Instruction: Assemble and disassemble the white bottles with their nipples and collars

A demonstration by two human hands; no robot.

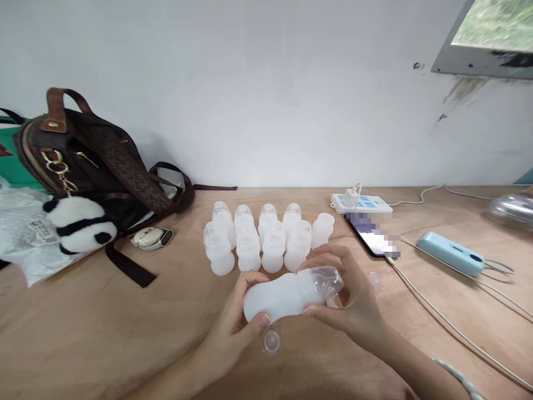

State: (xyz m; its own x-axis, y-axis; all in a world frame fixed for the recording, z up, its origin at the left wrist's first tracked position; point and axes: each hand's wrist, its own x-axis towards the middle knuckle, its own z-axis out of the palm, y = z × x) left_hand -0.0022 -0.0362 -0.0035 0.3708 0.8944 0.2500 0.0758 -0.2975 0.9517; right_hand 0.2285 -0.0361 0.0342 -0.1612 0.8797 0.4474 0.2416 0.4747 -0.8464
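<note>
A white baby bottle (pixel 275 299) with a clear cap (pixel 328 280) lies sideways between my hands, above the table. My left hand (pixel 237 322) is closed around its base. My right hand (pixel 353 300) grips the capped end, with fingers above and thumb below. Just beyond stand several similar bottles (pixel 249 253) in two rows with clear domed tops. A bottle without a visible cap (pixel 322 229) stands at the right end of the back row. On the table below the held bottle lies a small clear round piece (pixel 271 340); another clear piece (pixel 375 281) lies beside my right hand.
A dark backpack (pixel 91 150) with a panda plush (pixel 81 225) leans at the left, near a mouse-like device (pixel 152 238). At the right are a power strip (pixel 370 204), a phone (pixel 370 236), a blue handheld device (pixel 449 253) and white cables. The wall runs behind.
</note>
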